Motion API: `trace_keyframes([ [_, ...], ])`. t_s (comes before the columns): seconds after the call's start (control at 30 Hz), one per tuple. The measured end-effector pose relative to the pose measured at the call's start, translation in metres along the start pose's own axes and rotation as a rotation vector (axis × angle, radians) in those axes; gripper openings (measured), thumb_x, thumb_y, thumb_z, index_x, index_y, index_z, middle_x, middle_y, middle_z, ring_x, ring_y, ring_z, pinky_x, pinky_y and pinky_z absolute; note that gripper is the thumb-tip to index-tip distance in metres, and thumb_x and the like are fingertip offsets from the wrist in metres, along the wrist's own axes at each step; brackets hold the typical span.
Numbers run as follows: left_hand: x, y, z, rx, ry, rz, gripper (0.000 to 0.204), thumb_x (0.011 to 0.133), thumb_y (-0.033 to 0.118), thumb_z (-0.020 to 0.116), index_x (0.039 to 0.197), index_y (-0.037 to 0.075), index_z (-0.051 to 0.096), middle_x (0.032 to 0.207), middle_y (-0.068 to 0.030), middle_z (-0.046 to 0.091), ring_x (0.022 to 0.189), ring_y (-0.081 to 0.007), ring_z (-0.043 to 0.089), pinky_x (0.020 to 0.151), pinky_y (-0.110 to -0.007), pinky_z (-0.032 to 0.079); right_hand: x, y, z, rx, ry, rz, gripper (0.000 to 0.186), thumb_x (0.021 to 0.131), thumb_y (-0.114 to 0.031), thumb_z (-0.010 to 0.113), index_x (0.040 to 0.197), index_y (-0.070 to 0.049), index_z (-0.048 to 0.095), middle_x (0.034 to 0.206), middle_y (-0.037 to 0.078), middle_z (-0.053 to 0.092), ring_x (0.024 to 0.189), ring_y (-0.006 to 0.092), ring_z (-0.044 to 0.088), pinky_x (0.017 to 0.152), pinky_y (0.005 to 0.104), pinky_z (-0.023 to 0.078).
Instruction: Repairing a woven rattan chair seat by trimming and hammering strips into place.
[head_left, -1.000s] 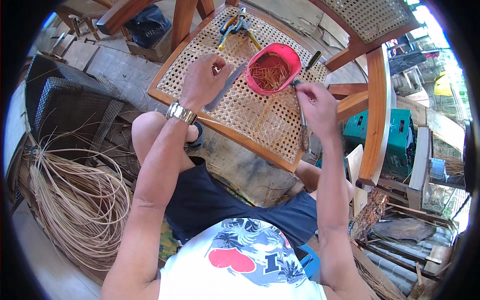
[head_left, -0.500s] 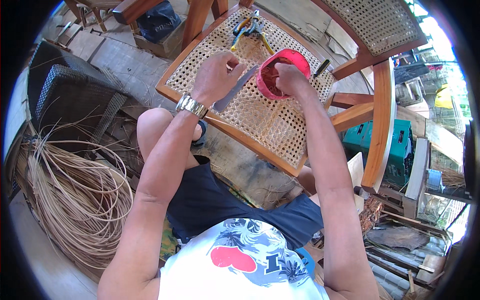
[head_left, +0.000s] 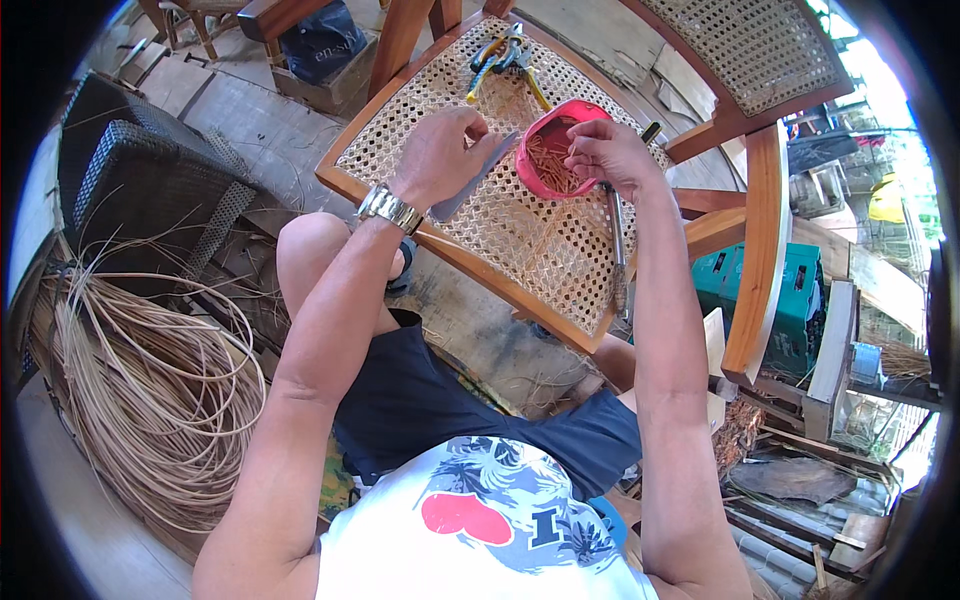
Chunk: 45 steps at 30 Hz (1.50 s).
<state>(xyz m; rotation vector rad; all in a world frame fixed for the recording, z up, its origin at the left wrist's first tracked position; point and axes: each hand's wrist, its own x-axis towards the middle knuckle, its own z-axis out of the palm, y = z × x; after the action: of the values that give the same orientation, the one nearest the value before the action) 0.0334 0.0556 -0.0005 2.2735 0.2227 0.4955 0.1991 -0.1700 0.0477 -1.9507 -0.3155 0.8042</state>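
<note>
My left hand (head_left: 438, 158) hovers over the near left part of a chair's woven cane seat (head_left: 540, 235), fingers curled in a pinch; what they hold, if anything, is hidden. Beside its thumb lies a flat grey blade-like strip (head_left: 476, 182). My right hand (head_left: 615, 158) is at the right rim of a pink container (head_left: 531, 181), fingertips pinched together; anything between them is too small to name. Several short reddish-brown sticks (head_left: 552, 165) lie inside the container. Pliers with yellow-and-blue handles (head_left: 510, 55) rest behind it. A slim metal tool (head_left: 617, 245) lies beside my right forearm.
The wooden chair frame (head_left: 755, 270) and cane backrest (head_left: 750, 50) rise at the right. A dark-handled tool (head_left: 651, 132) lies near the seat's right edge. Coiled cane strands (head_left: 150, 400) fill the left side. A green crate (head_left: 770, 290) stands beyond the chair.
My right hand has come up out of the pink container and moved right, exposing the sticks inside and the slim metal tool. My left hand keeps nearly the same place and pose.
</note>
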Motion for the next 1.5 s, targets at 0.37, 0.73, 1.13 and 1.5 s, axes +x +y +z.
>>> trace_keyframes([
  [0.37,-0.004,0.006,0.004,-0.023,-0.063,0.055,0.031,0.094,0.032,0.074,0.096,0.001,0.075,0.090,-0.0153,0.073,0.077,-0.0256,0.072,0.070,-0.038,0.055,-0.011,0.016,-0.020,0.619,-0.050,0.017,0.014,0.096,-0.005,0.070,0.110,-0.005,0.068,0.105,0.012,0.075,0.098,0.0268,0.075,0.085,0.0433,0.064],
  [0.73,-0.005,0.006,0.007,-0.027,-0.086,0.067,0.032,0.094,0.033,0.075,0.097,0.001,0.075,0.089,-0.0146,0.073,0.076,-0.0237,0.072,0.069,-0.038,0.055,-0.005,0.019,-0.011,0.433,0.046,-0.065,0.020,0.095,-0.008,0.074,0.113,-0.005,0.067,0.105,0.008,0.075,0.092,0.0198,0.075,0.079,0.0327,0.064],
  [1.13,-0.013,0.026,0.007,-0.469,-0.245,0.111,0.063,0.086,0.024,0.087,0.143,0.016,0.062,0.113,-0.0027,0.074,0.077,-0.0059,0.063,0.070,-0.025,0.056,-0.053,0.003,0.042,0.441,-0.086,-0.151,0.025,0.094,-0.003,0.074,0.117,0.000,0.068,0.108,0.009,0.073,0.090,0.0176,0.074,0.078,0.0303,0.065],
  [1.5,-0.028,0.035,0.010,-0.636,-0.414,0.140,0.044,0.085,0.022,0.087,0.126,0.013,0.074,0.099,0.0026,0.075,0.079,-0.0040,0.059,0.071,-0.023,0.051,-0.098,0.025,0.068,0.779,-0.033,-0.083,0.040,0.090,0.001,0.076,0.126,-0.004,0.060,0.112,0.008,0.072,0.099,0.0177,0.071,0.087,0.0322,0.060],
])
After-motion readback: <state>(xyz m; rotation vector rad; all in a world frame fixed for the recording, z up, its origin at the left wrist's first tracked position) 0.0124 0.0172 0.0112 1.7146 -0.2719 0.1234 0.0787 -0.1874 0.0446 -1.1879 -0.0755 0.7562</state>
